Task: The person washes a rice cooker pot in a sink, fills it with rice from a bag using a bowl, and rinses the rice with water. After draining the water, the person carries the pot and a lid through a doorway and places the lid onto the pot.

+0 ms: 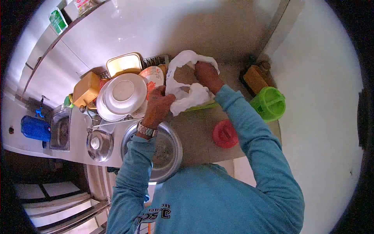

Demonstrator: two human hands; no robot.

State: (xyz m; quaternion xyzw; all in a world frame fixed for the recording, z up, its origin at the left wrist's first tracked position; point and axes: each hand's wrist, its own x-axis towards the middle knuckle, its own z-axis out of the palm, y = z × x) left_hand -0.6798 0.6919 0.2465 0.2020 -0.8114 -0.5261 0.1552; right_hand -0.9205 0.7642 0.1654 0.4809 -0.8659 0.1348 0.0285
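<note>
A white plastic bag (pixel 191 97) lies with its mouth spread wide, its crumpled rim around a brownish interior. A green edge shows under its near side; what it belongs to is mostly hidden. My left hand (pixel 159 104), with a metal watch at the wrist, pinches the bag's left rim. At the far right of the mouth, my right hand (pixel 208 76) is curled on the rim, its fingertips partly hidden. Below my left forearm sits a wide steel basin (pixel 177 150). A red round lid (pixel 225 133) lies on the counter near my right forearm.
A dish rack behind my left hand holds white plates (pixel 124 91), a tan tub (pixel 86 89) and a tray (pixel 124 64). To the right stand a green lidded container (pixel 269 104) and a brown box (pixel 255 79). A steel lid (pixel 100 145) and sink (pixel 60 128) are leftward.
</note>
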